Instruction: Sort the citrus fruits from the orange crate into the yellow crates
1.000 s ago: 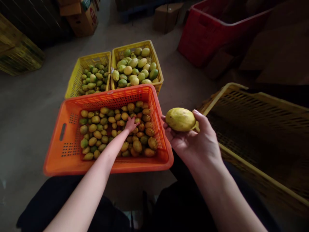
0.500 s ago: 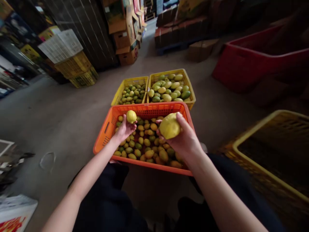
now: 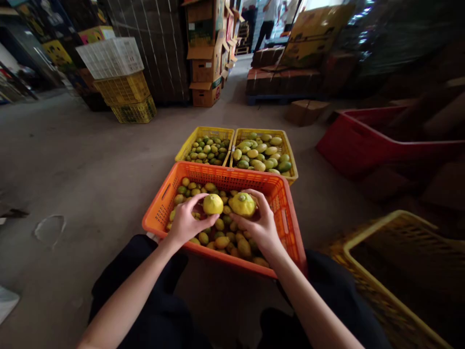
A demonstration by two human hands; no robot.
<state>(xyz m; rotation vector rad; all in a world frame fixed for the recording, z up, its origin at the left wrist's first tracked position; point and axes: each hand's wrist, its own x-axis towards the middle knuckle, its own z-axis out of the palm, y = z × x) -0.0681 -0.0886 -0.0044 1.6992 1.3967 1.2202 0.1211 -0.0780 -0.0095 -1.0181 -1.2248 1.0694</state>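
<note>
My left hand [image 3: 189, 219] holds a small round yellow lemon [image 3: 213, 204] between thumb and fingers. Beside it, my right hand [image 3: 262, 224] grips a larger, bumpy yellow lemon [image 3: 242, 204]. The two fruits are close together, side by side, over an orange crate [image 3: 296, 232] that holds several yellow and green lemons [image 3: 222, 242]. Just behind that crate stand a yellow crate of small green-yellow fruit [image 3: 208, 149] on the left and another yellow crate with larger fruit [image 3: 271, 150] on the right.
An open yellow crate [image 3: 385, 271] is at the lower right, a red bin [image 3: 348, 145] behind it. Stacked crates [image 3: 125, 89] stand at the left, cardboard boxes [image 3: 205, 70] at the back. Two people [image 3: 269, 22] are partly visible far off.
Both hands have come closer together, each with its lemon; the right hand's fruit now shows its stem end. The view has shifted, with more of the background showing.
</note>
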